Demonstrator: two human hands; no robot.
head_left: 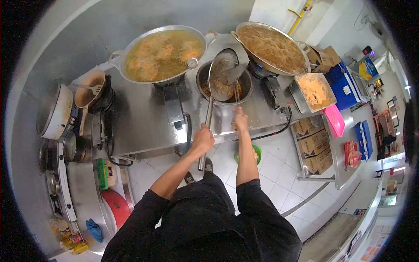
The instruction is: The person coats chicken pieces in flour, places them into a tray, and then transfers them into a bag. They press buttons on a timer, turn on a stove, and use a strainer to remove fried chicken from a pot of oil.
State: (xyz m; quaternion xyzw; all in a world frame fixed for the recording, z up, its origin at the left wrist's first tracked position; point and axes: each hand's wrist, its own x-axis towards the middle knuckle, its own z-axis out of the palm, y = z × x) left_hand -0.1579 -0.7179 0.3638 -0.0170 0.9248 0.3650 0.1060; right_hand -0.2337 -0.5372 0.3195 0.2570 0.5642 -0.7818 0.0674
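Note:
My left hand [203,139] is closed around the long metal handle of a large round mesh skimmer [221,72]. The skimmer's mesh is over a deep metal pot [247,89], with dark bits in it. My right hand [239,121] grips the thin handle of a metal spatula [237,73], whose flat blade lies over the skimmer's mesh. Brown fried bits show at the pot's bottom, partly hidden by both tools. Left of the pot, a wide wok [161,80] holds bubbling oil with orange pieces and a round dial thermometer [192,63].
A second wok of bubbling oil [270,41] stands at the back right, beside a metal tray of orange-tan flour [312,89] and a blue cooler [345,85]. Burners and hoses [173,105] line the steel counter [139,126]. Below is a green basin [257,153].

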